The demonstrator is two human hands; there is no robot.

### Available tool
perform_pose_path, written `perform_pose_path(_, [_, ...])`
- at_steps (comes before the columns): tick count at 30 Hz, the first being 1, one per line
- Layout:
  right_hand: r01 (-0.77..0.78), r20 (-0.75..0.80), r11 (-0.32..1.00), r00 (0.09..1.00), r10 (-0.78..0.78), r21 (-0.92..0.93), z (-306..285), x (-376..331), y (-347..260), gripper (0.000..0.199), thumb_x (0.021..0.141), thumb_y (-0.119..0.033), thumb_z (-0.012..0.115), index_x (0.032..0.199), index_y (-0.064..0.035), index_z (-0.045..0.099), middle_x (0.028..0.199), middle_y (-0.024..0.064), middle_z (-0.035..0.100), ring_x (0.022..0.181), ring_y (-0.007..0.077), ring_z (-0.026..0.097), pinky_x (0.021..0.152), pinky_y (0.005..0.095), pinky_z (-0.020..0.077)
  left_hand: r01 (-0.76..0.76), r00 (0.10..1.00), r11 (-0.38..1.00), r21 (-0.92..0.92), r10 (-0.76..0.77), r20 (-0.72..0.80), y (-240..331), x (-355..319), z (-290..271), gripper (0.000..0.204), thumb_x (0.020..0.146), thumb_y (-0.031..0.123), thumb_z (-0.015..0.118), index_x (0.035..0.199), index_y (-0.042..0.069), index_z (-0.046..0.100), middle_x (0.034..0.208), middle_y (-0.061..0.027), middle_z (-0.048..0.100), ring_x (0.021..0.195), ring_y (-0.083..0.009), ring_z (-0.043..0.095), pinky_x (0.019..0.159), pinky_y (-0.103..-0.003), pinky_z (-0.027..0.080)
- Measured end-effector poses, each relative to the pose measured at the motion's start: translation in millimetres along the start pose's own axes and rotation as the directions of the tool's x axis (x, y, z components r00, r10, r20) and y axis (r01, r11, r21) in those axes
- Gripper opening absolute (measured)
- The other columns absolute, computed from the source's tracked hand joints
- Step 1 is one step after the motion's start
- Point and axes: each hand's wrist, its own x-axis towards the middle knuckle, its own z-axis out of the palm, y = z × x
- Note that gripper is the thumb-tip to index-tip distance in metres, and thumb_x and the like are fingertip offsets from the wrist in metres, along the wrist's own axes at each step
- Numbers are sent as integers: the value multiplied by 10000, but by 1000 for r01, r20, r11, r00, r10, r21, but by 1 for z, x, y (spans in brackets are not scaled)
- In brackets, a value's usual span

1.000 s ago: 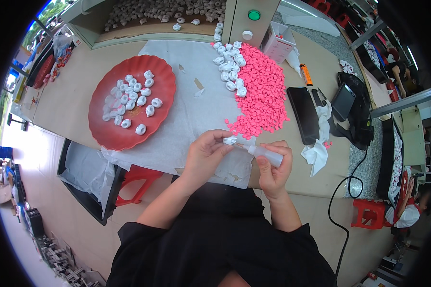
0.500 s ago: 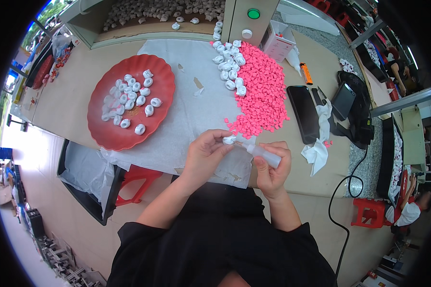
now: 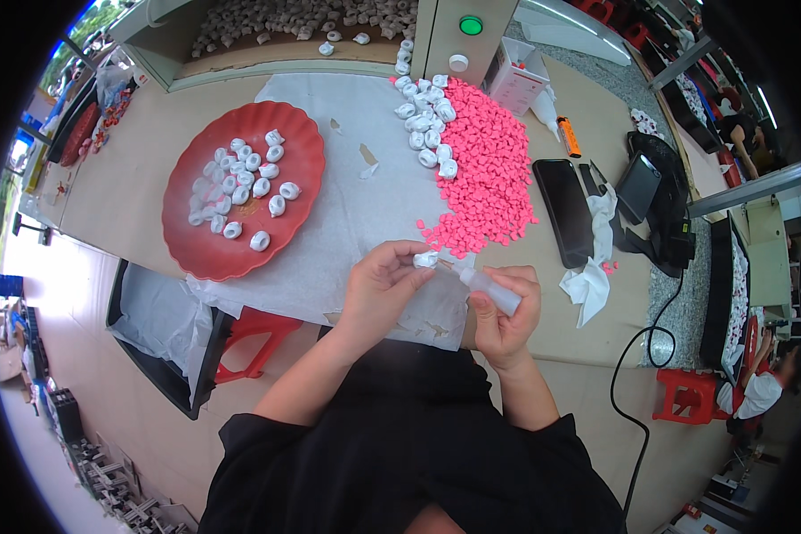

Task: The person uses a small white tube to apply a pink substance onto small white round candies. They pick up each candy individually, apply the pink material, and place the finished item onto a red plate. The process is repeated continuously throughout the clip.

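Note:
Between the thumb and fingers of my left hand (image 3: 384, 283) is a small white rounded piece (image 3: 425, 260). My right hand (image 3: 510, 313) is closed round a translucent squeeze bottle (image 3: 494, 292), its thin nozzle pointing left at the white piece. Whether the tip touches the piece I cannot tell. Just beyond my hands spreads a heap of small pink pieces (image 3: 485, 169), with several white pieces (image 3: 432, 125) along its left side. To the left, a red scalloped plate (image 3: 304, 169) bears more white pieces (image 3: 243, 178). White paper (image 3: 356, 222) lies under the work.
A black phone (image 3: 562, 209), crumpled white tissue (image 3: 587, 287) and an orange lighter (image 3: 569, 138) lie to the right. Behind them are a white box (image 3: 514, 76) and a white nozzle bottle (image 3: 546, 111). A lit cabinet (image 3: 285, 65) with many white pieces stands at the back. A paper-lined black tray (image 3: 165, 311) is at lower left.
The squeeze bottle in my right hand has shifted very slightly right, and the white piece in my left hand looks turned a little. All else is unchanged.

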Motion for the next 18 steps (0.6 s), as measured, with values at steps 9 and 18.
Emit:
perform_pose_path(9, [-16,-3,1000,1000,16,-13,-2,0,0,280,773,-56,646,979,14,470,854,141,528,719,211,510,632,274,419,0,1000,1000,-11,0,-2,-1,0,-1,239,827,-36,548,1061,-35,502,965,-92,591,897,-124,581,780,-236,477])
perform_pose_path(18, [-65,2,998,998,65,19,-2,-2,1,277,770,-42,643,978,15,468,844,137,523,708,206,498,627,274,415,-12,1000,1000,18,12,1,-1,0,-1,237,827,-44,540,1060,-35,499,982,-87,572,912,-138,584,782,-243,479])
